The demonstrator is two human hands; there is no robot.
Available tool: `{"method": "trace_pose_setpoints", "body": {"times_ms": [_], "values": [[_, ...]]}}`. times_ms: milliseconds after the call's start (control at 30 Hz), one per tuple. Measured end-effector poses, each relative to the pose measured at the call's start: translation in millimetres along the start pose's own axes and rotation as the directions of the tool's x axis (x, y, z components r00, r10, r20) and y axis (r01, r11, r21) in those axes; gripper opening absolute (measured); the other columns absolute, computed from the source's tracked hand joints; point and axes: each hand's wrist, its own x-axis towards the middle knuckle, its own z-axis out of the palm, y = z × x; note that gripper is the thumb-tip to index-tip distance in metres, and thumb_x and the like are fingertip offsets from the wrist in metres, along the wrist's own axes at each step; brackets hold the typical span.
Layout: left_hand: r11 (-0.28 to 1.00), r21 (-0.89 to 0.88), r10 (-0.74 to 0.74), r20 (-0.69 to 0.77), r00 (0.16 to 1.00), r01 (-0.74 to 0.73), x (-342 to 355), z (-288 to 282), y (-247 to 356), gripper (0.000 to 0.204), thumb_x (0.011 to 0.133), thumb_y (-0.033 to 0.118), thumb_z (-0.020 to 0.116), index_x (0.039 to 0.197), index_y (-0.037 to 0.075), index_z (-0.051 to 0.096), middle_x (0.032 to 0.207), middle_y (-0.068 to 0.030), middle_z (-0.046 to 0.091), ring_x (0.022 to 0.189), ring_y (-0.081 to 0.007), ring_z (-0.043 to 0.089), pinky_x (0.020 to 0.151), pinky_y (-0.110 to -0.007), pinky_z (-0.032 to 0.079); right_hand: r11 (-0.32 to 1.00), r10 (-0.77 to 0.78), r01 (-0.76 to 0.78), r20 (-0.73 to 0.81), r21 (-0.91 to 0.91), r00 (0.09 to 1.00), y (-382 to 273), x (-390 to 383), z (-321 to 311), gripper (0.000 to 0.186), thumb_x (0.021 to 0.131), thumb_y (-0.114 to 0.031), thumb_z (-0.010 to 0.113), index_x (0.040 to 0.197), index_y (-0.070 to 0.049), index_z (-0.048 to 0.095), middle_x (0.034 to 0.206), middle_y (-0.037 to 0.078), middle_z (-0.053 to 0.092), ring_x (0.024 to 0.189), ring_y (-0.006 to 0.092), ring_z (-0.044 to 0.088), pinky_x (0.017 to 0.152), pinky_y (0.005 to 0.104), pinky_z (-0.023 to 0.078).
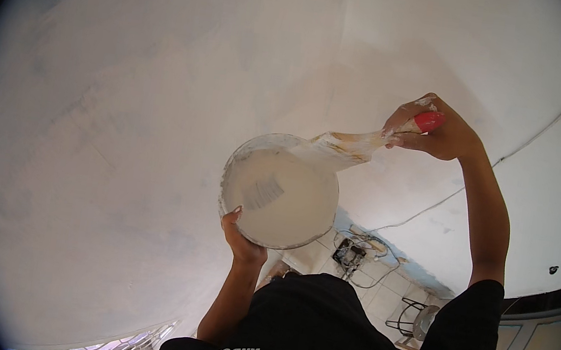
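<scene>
A round bucket (290, 208) of whitish paint is held up before my chest. My left hand (242, 241) grips its near left rim, the thumb over the edge and the other fingers hidden beneath. In my right hand (428, 127) is a wide paintbrush (351, 147), its red-tipped handle pinched between thumb and fingers. The paint-coated bristles point left and lie over the bucket's far right rim; whether they press on it I cannot tell. A greyish streaked patch shows on the paint's surface.
Pale, patchily painted walls (125, 119) meet in a corner ahead. A cable (444, 199) runs down the right wall to a dark box (349, 253) with tangled wires on the tiled floor. A stool (422, 322) stands near a cabinet (535, 343); a window grille (109, 349) is at lower left.
</scene>
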Motion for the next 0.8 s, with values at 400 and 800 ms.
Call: {"method": "trace_pose_setpoints", "body": {"times_ms": [400,800], "values": [[0.999,0.035,0.033,-0.003,0.999,-0.033,4,-4,-4,0.044,0.077,0.032,0.043,0.111,0.004,0.049,0.108,-0.0083,0.052,0.102,-0.0216,0.051,0.085,-0.033,0.043,0.925,0.253,-0.24,0.007,-0.296,0.967,-4,-11,-12,0.018,0.068,-0.015,0.077,0.082,-0.011,0.068,0.08,0.0,0.066,0.074,0.0145,0.059,0.076,0.0262,0.042],[0.982,0.14,0.129,-0.01,0.992,-0.127,10,-6,-11,0.046,0.083,0.033,0.037,0.114,0.001,0.049,0.109,-0.0096,0.055,0.102,-0.0231,0.053,0.084,-0.035,0.044,0.928,0.256,-0.16,-0.267,0.336,0.929,60,-32,-29,0.011,0.078,-0.01,0.065,0.084,-0.001,0.061,0.071,0.008,0.06,0.064,0.0187,0.062,0.059,0.0254,0.05]]}}
